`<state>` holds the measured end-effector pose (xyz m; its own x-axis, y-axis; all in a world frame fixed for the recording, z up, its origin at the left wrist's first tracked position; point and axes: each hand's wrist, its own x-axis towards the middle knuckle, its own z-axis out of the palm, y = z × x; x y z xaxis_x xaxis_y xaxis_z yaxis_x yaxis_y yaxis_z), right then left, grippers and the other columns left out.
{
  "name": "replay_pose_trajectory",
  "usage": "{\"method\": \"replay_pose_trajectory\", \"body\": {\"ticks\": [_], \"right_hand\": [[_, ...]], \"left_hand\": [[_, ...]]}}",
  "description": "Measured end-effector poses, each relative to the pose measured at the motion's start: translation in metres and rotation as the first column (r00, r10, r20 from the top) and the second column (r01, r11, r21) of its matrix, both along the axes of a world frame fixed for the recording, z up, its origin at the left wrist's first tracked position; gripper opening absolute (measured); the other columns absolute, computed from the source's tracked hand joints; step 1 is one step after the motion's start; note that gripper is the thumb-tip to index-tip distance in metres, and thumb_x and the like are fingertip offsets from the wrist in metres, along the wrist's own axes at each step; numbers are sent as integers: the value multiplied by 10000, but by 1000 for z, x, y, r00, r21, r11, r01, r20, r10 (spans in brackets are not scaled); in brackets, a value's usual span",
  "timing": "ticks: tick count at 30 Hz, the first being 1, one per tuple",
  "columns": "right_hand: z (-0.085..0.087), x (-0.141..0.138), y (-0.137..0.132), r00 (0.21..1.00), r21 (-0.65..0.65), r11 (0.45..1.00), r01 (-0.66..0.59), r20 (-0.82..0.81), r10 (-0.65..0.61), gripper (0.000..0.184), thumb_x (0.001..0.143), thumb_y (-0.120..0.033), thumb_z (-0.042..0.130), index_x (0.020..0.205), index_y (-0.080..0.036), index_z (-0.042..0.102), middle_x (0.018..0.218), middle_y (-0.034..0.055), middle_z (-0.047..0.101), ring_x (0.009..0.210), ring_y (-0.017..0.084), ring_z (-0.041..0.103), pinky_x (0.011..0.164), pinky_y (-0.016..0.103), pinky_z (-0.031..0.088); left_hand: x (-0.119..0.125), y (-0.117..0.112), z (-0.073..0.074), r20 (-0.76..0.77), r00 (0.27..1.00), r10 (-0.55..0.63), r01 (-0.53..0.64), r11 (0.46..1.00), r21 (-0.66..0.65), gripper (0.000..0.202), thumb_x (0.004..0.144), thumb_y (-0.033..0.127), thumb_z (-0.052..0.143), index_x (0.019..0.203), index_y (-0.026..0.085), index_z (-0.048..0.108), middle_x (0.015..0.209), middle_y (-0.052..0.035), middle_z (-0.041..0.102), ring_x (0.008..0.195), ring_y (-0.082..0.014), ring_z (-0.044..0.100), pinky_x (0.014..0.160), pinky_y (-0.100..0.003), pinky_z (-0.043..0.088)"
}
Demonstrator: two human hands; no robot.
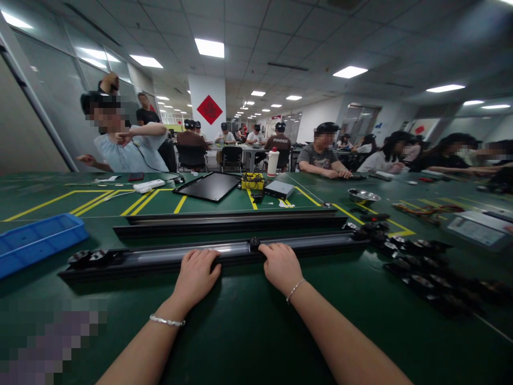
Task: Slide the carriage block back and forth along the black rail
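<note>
A long black rail (160,255) with a shiny inner channel lies across the green table (248,326) in front of me. My left hand (196,275) rests on its near edge, fingers curled over the rail. My right hand (280,264) grips the rail just right of a small black part (254,244) that sits on it, fingers bent over the edge. A second long black rail (224,222) lies parallel, a little farther away. Small black and silver parts (90,258) sit at the near rail's left end.
A blue tray (38,238) stands at the left. Several black round parts (417,262) lie scattered at the right. Farther off are a black flat panel (210,185), a yellow box (253,181), a grey box (279,189) and a metal bowl (363,196). People sit around the tables behind.
</note>
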<state>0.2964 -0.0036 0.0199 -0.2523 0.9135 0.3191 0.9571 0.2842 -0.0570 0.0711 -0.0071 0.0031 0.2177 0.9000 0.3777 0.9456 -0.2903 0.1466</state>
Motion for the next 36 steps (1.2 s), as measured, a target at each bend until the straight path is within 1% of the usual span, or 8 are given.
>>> {"method": "replay_pose_trajectory", "body": {"ticks": [8,12,17,21,25,27,33,36], "right_hand": [[0,2,1,1000,7,1000,-4,-9,4,337,766,-123,407,1020,-264,579,960,59,583,917,194,461,789,308,309],[4,1,1,999,-2,1000,27,21,-27,322,779,-140,406,1008,-275,587,981,66,534,921,192,439,773,298,316],[12,0,2,998,-89,994,66,-1,-66,273,758,-140,439,933,-265,607,889,52,510,860,171,445,710,258,331],[12,4,-1,1000,-64,998,14,1,-14,283,783,-146,421,964,-257,608,898,53,499,846,163,438,715,253,337],[8,9,0,998,-18,998,-64,0,64,258,786,-143,424,937,-231,614,891,52,488,840,153,430,747,246,340],[5,9,1,997,2,997,-79,-1,79,268,798,-139,409,947,-231,612,884,50,485,827,148,427,746,243,340],[4,6,1,999,50,999,-3,48,1,295,830,-155,381,975,-262,616,913,59,508,859,164,435,735,261,337],[5,3,-1,995,34,999,35,97,-38,285,841,-192,368,981,-268,604,903,60,546,862,176,470,704,271,343]], "left_hand": [[0,0,0,9,1000,5,-5,1000,2,259,793,313,411,994,248,561,984,-30,638,961,-193,540,958,-398,280],[1,0,0,3,1000,2,-2,1000,1,262,793,309,414,999,239,558,988,-27,637,960,-192,534,951,-397,278],[3,-3,3,-22,1000,-2,1,1000,-13,240,796,307,407,957,252,576,951,-11,639,935,-186,536,952,-409,263],[3,-4,5,-33,999,-16,16,1000,-9,238,808,316,390,944,252,575,927,-8,639,916,-182,539,949,-414,260],[1,-3,4,-39,999,-23,23,1000,-9,241,815,324,384,951,251,570,927,-9,641,904,-180,543,947,-414,265],[1,-2,2,-32,999,-22,22,1000,-1,244,816,326,386,958,248,568,937,-12,640,914,-183,539,941,-410,276],[-4,3,-5,20,1000,15,-16,997,69,232,797,307,425,974,242,562,972,-23,625,937,-200,525,927,-408,318],[-5,5,-4,66,997,-30,24,995,93,239,791,283,431,986,228,557,989,-36,610,954,-202,514,928,-401,337]]}}
